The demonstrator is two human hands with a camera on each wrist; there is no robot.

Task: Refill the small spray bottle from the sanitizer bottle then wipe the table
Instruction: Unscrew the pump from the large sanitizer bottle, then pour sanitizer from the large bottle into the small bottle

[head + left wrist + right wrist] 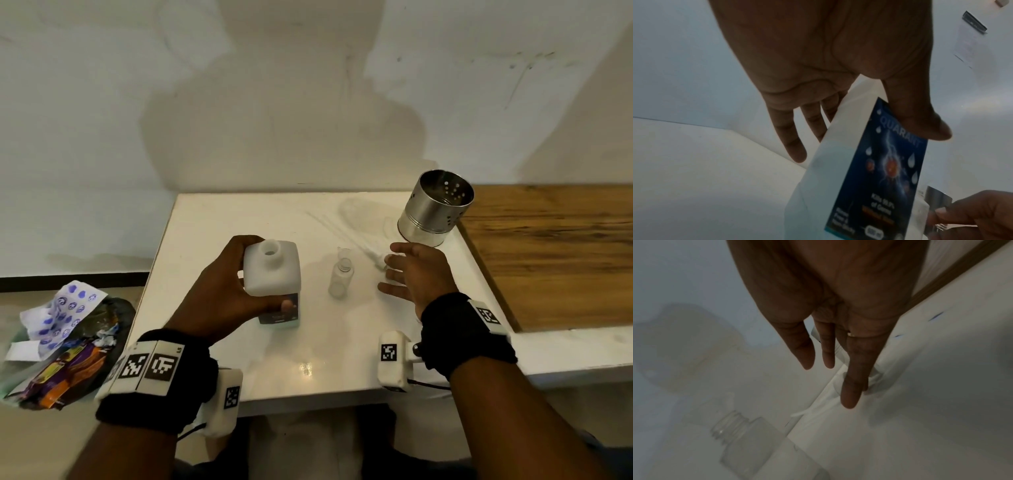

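Observation:
My left hand (236,277) grips the white sanitizer bottle (272,270) by its upper body, above the near-left part of the white table (212,233). The bottle's neck is uncapped; its dark blue label (879,170) faces me under my thumb. Whether its base touches the table is unclear. The small clear spray bottle (340,279) stands upright and uncapped just right of it, also seen in the right wrist view (748,443). My right hand (402,274) hovers open with straight, spread fingers (851,386) over the white spray head (376,258) lying on the table.
A perforated metal canister (435,209) stands at the table's back right, close behind my right hand. A small clear cap (344,253) sits behind the spray bottle. A wooden surface (548,253) adjoins on the right. A bag of rubbish (65,346) lies on the floor at left.

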